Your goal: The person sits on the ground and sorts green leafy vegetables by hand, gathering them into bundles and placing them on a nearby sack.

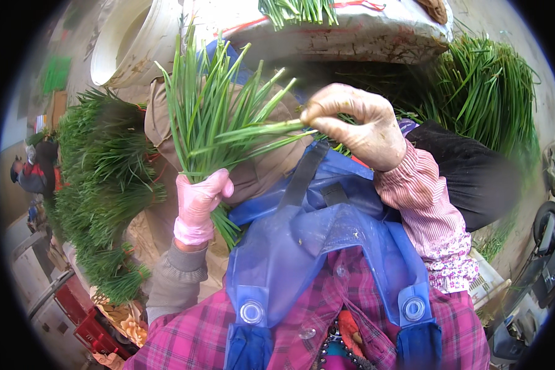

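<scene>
My left hand, in a thin pink glove, is closed around the lower part of a bunch of long green leafy stalks, perhaps garlic chives, whose cut ends fan out upward. My right hand, in a thin pale, soiled glove, pinches the pale end of a few stalks between thumb and forefinger. Those stalks lie across the front of the held bunch, their leaves reaching towards my left hand. Below both hands is a blue plastic apron.
Tied green bundles are piled at the left. Loose stalks stand heaped at the right. Ahead, a white-covered surface bears another bunch, beside a white bucket. Another person is at the far left.
</scene>
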A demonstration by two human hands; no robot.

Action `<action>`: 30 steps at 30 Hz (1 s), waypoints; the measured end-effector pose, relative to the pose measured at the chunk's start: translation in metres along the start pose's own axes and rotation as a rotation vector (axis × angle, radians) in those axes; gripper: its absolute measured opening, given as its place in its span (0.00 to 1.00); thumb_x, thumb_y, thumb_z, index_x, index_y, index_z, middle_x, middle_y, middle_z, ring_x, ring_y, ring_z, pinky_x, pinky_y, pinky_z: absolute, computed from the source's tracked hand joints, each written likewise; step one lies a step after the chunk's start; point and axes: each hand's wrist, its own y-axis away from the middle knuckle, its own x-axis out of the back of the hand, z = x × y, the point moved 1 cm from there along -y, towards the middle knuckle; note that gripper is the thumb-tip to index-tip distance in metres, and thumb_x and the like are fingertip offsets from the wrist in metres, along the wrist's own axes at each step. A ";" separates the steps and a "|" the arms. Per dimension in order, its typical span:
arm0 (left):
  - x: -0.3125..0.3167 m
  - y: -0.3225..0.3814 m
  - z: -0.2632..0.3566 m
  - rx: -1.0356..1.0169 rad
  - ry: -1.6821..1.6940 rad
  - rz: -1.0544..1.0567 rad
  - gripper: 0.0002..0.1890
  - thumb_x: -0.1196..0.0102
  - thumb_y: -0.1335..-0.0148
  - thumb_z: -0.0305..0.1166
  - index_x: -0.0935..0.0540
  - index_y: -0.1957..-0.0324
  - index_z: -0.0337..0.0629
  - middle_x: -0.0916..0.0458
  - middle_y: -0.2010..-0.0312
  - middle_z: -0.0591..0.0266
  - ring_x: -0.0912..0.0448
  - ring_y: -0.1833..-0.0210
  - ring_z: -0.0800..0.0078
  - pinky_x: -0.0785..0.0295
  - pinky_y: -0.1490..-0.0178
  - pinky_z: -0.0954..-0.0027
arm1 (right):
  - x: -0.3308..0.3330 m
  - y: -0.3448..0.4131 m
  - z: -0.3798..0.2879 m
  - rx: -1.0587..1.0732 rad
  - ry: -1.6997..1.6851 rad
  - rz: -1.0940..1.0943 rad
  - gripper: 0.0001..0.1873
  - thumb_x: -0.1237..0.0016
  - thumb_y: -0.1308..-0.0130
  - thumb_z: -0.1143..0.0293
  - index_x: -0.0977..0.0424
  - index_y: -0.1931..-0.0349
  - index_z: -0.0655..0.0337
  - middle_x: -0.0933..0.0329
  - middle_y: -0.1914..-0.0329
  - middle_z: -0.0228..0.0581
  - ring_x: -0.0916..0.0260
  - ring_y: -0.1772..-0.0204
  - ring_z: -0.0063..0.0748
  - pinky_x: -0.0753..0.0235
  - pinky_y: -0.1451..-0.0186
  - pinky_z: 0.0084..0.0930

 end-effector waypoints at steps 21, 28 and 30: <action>-0.006 0.000 0.007 0.006 -0.176 -0.149 0.08 0.43 0.42 0.33 0.20 0.67 0.37 0.22 0.79 0.66 0.33 0.82 0.87 0.45 0.79 0.84 | -0.011 -0.024 0.029 -0.292 0.099 -0.007 0.11 0.43 0.42 0.67 0.20 0.73 0.69 0.21 0.57 0.37 0.25 0.59 0.28 0.26 0.52 0.24; -0.002 0.000 0.003 0.128 0.352 -0.054 0.18 0.48 0.37 0.45 0.24 0.59 0.38 0.24 0.82 0.61 0.41 0.89 0.83 0.50 0.84 0.83 | -0.021 -0.029 0.022 -0.428 -0.085 -0.016 0.12 0.43 0.39 0.66 0.21 0.64 0.69 0.21 0.60 0.38 0.25 0.59 0.26 0.26 0.52 0.23; -0.005 0.000 0.003 0.156 0.301 -0.013 0.15 0.46 0.39 0.41 0.24 0.59 0.38 0.26 0.82 0.63 0.41 0.89 0.83 0.50 0.84 0.82 | -0.022 -0.027 0.021 -0.325 -0.114 -0.012 0.11 0.46 0.38 0.69 0.21 0.61 0.69 0.22 0.59 0.36 0.26 0.57 0.23 0.25 0.53 0.22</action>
